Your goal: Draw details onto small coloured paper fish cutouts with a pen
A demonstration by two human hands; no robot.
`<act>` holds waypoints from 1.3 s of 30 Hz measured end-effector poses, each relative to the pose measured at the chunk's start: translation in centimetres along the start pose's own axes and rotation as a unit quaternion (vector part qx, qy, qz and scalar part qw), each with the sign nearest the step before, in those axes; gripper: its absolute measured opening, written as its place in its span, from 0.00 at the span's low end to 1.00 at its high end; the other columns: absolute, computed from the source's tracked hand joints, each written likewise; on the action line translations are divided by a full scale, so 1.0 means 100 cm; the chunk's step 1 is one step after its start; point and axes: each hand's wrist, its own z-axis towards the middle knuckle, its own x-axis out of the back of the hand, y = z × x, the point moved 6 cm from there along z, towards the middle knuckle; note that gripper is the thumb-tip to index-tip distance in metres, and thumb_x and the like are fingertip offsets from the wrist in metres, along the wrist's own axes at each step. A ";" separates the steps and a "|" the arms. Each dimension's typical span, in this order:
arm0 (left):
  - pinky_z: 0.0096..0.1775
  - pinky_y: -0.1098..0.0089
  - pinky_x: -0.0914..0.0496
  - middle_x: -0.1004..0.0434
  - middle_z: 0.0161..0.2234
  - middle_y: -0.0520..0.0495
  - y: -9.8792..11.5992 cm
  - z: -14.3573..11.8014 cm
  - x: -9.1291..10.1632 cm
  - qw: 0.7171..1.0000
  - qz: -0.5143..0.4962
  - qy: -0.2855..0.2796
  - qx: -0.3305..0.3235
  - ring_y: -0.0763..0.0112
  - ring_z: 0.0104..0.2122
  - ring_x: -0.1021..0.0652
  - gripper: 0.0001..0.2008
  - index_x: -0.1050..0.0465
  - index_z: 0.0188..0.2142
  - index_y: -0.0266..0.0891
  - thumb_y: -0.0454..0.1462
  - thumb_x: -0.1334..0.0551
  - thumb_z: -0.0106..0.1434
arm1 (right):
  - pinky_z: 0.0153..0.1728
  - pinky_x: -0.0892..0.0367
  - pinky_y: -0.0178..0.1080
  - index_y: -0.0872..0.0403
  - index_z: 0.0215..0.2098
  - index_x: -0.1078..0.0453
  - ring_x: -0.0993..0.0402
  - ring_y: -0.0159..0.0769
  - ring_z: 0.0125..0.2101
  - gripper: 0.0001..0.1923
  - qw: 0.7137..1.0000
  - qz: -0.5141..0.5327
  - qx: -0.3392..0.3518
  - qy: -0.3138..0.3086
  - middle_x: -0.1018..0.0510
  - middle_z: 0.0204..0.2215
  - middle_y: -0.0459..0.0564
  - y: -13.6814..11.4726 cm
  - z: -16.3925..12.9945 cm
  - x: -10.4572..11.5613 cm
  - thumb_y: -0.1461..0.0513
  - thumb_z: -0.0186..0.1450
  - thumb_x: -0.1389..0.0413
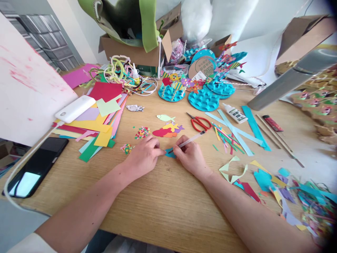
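My right hand (pixel 192 156) is closed around a pen (pixel 191 138), its dark tip down at a small blue paper piece (pixel 169 153). From the other side, my left hand (pixel 144 153) has its fingers curled and its fingertips on that piece's left edge, against the table. Part of the piece is hidden by the hands. Just beyond them lie paper fish cut-outs: a red fish (pixel 162 132) among yellow, orange and purple ones, and a pale green fish (pixel 165 118). Red-handled scissors (pixel 200 123) rest behind my right hand. Tiny paper bits (pixel 142 132) are heaped beyond my left hand.
Coloured paper sheets (pixel 106 92), a white power bank (pixel 76 109) and a phone (pixel 37 167) lie left. Right are paper strips (pixel 234 131), a glue bottle (pixel 235 113), a grey bottle (pixel 284 82) and paper scraps (pixel 263 179). Blue woven discs (pixel 203 99) stand at the back.
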 end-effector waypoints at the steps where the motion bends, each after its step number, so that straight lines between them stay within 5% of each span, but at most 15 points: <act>1: 0.42 0.62 0.31 0.31 0.32 0.45 0.000 0.000 0.000 1.000 -0.001 0.000 0.000 0.64 0.40 0.32 0.16 0.20 0.38 0.41 0.25 0.44 0.61 | 0.17 0.44 0.32 0.51 0.23 0.41 0.38 0.29 0.16 0.06 1.000 -0.001 0.001 -0.001 0.33 0.14 0.40 0.000 0.000 0.000 0.62 0.57 0.47; 39: 0.43 0.62 0.32 0.32 0.33 0.46 -0.001 -0.001 0.000 1.000 -0.003 0.002 -0.002 0.64 0.40 0.33 0.15 0.21 0.39 0.40 0.24 0.43 0.60 | 0.16 0.46 0.31 0.52 0.23 0.40 0.40 0.28 0.16 0.06 1.000 0.005 0.022 -0.013 0.34 0.15 0.40 -0.003 0.000 -0.001 0.62 0.57 0.47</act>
